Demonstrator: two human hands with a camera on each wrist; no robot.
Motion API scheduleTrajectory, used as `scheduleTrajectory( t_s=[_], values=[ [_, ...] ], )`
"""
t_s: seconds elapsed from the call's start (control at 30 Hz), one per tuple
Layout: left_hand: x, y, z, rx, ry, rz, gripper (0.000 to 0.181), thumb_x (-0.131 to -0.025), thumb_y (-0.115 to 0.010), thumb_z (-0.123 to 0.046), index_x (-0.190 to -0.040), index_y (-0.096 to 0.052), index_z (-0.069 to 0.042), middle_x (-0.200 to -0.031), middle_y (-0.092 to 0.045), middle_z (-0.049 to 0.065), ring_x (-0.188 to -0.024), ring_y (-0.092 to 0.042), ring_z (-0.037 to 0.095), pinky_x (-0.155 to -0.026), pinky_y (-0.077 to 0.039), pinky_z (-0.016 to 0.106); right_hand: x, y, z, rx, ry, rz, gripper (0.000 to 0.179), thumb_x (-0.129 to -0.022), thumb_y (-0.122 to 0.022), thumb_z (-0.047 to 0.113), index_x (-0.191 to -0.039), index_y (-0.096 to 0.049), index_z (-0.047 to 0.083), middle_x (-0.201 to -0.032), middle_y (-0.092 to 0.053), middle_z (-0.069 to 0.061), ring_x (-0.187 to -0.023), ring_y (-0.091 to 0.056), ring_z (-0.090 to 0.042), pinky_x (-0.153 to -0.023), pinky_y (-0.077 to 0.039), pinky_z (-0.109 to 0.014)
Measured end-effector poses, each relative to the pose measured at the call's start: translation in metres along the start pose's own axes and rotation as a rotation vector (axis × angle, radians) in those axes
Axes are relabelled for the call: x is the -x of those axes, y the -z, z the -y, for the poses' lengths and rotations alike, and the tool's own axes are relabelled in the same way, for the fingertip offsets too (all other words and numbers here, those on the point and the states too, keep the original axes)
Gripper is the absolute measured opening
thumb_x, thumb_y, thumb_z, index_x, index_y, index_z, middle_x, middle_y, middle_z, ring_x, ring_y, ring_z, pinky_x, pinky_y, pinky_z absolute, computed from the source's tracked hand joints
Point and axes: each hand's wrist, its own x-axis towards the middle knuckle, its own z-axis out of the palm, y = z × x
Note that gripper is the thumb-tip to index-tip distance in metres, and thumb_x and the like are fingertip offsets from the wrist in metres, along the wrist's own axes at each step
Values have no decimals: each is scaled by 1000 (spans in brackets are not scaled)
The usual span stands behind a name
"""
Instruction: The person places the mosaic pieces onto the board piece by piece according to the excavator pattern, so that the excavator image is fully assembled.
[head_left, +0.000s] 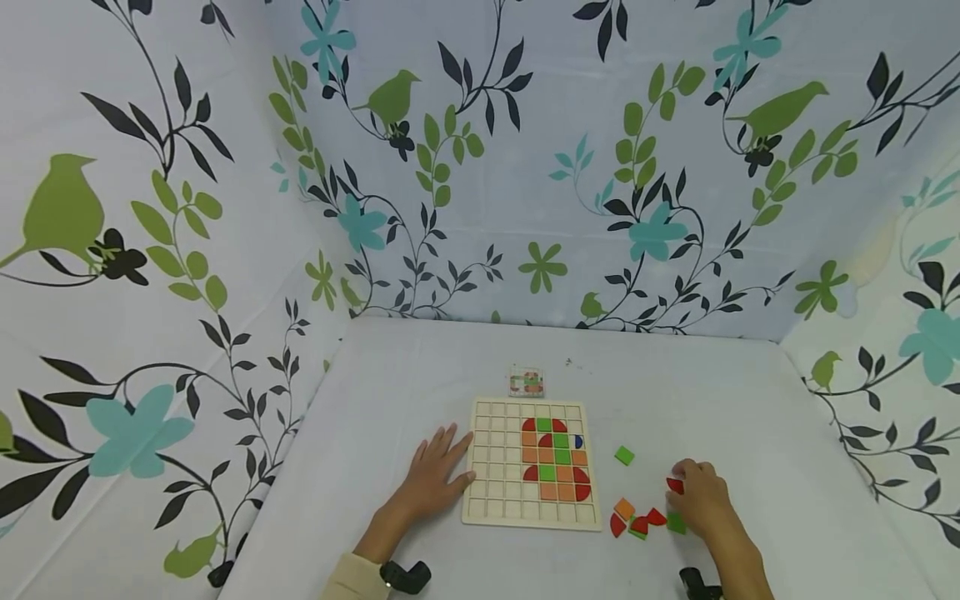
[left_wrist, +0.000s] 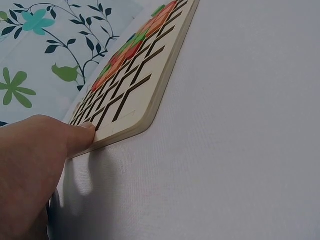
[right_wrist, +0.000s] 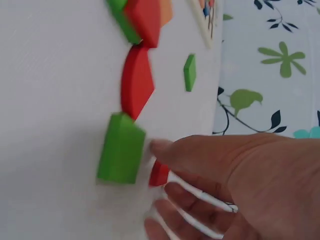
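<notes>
A square wooden grid board (head_left: 501, 508) lies on the table, partly filled with red, orange, green and blue pieces. My left hand (head_left: 433, 482) is at its left side, fingers spread, with the thumb (left_wrist: 82, 136) on the board's edge in the left wrist view. To the right of the board, my right hand (head_left: 703, 498) pinches a red quarter-circle piece (head_left: 675, 485) between thumb and fingers. In the right wrist view this red piece (right_wrist: 159, 174) is partly hidden by the thumb. A green square piece (right_wrist: 121, 152) lies close beside it.
Loose pieces lie between board and right hand: an orange square (head_left: 624, 508), several red quarter-circles, including one red piece (head_left: 617, 525), and green ones. A single green square (head_left: 624, 455) sits farther back. A small picture card (head_left: 527, 382) lies behind the board. Patterned cloth (head_left: 480, 167) surrounds the table.
</notes>
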Motion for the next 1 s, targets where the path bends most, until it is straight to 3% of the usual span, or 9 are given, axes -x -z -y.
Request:
scheduleTrajectory(
  t_s=[0.17, 0.43, 0.63, 0.8, 1.0],
  values=[
    [0, -1, 0, 0, -1, -1, 65, -106, -60, -40, -162, -43, -14, -171, -29, 21, -160, -22, 46, -125, -17, 70, -3, -4, -8, -31, 57, -19, 20, -94, -72, -3, -112, -64, -9, -106, -61, -23, -97, -65, -35, -89, -57, -55],
    [-1, -2, 1, -2, 8, 11, 64, -106, -59, -41, -163, -42, -17, -172, -28, 19, -160, -21, 44, -126, -16, 68, -8, -11, -8, -66, 35, 30, 27, -96, -73, 3, -118, -64, -8, -110, -60, -21, -101, -63, -31, -95, -57, -56],
    [-3, -2, 0, -8, 18, 11, 65, -106, -59, -41, -163, -42, -17, -173, -28, 18, -161, -21, 43, -126, -16, 68, -12, -24, -3, -68, 70, -1, 24, -97, -72, 3, -118, -66, -7, -108, -60, -19, -97, -62, -28, -93, -57, -54],
    [-3, -1, -1, 5, 22, 19, 65, -106, -59, -41, -164, -41, -17, -173, -26, 18, -161, -19, 43, -126, -14, 68, -10, -37, 19, -59, 78, -40, 25, -98, -72, 8, -120, -67, -3, -113, -62, -20, -100, -62, -30, -90, -57, -56],
    [-3, -4, 3, -22, 31, 26, 66, -106, -58, -43, -165, -39, -18, -174, -26, 17, -161, -19, 42, -127, -15, 67, -2, -56, 67, -30, 157, -76, 28, -97, -77, 15, -121, -70, 3, -116, -65, -16, -106, -64, -31, -92, -54, -57]
  ],
)
